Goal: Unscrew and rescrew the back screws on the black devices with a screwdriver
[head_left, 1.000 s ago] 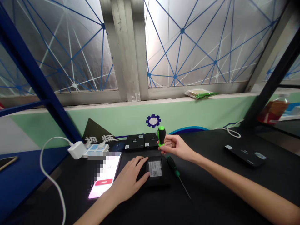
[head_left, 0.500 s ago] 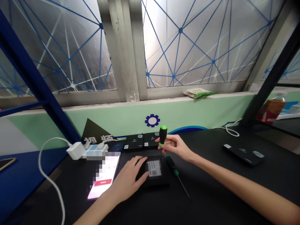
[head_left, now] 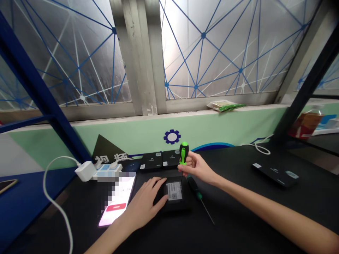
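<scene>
A black device with a white label [head_left: 175, 191] lies on the dark table. My left hand [head_left: 147, 201] rests on its left side, fingers spread and holding nothing. Upright over the device's upper right part stands a black and green screwdriver [head_left: 183, 153], its shaft pointing down. The fingers of my right hand [head_left: 196, 167] are closed round the lower end of its handle. Where the tip meets the device is too small to make out. A second screwdriver with a dark green handle [head_left: 194, 187] lies just right of the device.
Behind the device are two flat black boxes [head_left: 151, 161]. To the left lie a lit phone [head_left: 119, 201] and a power strip [head_left: 107, 170] with a white charger [head_left: 86, 171] and cable. Another black box [head_left: 275, 174] lies at the right.
The screwdriver's handle has turned, so a green strip now faces the camera. My right fingers have shifted around it. My left hand has stayed in place.
</scene>
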The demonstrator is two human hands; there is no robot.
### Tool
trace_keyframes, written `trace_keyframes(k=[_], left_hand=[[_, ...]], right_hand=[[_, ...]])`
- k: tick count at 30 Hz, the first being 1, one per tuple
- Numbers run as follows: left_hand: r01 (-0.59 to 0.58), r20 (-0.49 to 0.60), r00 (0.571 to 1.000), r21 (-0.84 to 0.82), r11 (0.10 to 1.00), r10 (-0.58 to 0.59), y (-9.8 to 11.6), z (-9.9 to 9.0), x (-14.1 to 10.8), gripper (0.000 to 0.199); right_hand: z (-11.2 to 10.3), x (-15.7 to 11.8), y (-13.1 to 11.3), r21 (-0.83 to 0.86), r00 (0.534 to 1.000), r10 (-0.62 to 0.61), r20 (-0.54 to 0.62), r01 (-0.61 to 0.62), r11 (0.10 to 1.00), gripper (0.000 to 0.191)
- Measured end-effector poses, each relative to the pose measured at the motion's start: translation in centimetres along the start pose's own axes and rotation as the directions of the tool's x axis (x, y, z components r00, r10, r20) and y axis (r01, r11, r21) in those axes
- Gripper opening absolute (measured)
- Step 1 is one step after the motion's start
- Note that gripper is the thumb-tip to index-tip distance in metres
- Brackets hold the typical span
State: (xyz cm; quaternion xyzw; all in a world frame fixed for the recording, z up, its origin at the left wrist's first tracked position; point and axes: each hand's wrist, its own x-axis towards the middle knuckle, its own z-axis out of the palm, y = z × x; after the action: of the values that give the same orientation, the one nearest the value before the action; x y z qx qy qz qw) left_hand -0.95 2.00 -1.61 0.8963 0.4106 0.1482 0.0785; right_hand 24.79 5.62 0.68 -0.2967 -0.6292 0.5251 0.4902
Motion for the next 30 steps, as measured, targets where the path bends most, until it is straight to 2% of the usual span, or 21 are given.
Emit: trace_keyframes(k=[8, 19, 26, 30], left_hand=[[-0.023, -0.023, 0.999, 0.0, 1.0, 0.023, 0.0, 0.1, 0.0, 0.046], [-0.011, -0.007, 1.0, -0.006, 1.0, 0.011, -0.1, 0.1, 0.0, 0.046], [0.007, 0.011, 1.0, 0.0, 1.0, -0.007, 0.0, 0.0, -0.1, 0.048], [-0.001, 0.006, 1.0, 0.003, 1.0, 0.001, 0.0, 0.1, 0.0, 0.047]], right_hand=[[-0.1, -0.4, -0.7, -0.019, 0.999, -0.002, 0.048, 0.003, 1.0, 0.036], [0.5, -0.2, 0.6, -0.041, 0.997, -0.04, -0.072, 0.037, 0.998, 0.044], [0.2, -0.5, 0.1, -0.017, 0.999, -0.047, 0.017, 0.047, 0.999, 0.033], [0.3, -0.6, 0.2, 0.004, 0.999, -0.043, 0.01, 0.043, 0.999, 0.03]])
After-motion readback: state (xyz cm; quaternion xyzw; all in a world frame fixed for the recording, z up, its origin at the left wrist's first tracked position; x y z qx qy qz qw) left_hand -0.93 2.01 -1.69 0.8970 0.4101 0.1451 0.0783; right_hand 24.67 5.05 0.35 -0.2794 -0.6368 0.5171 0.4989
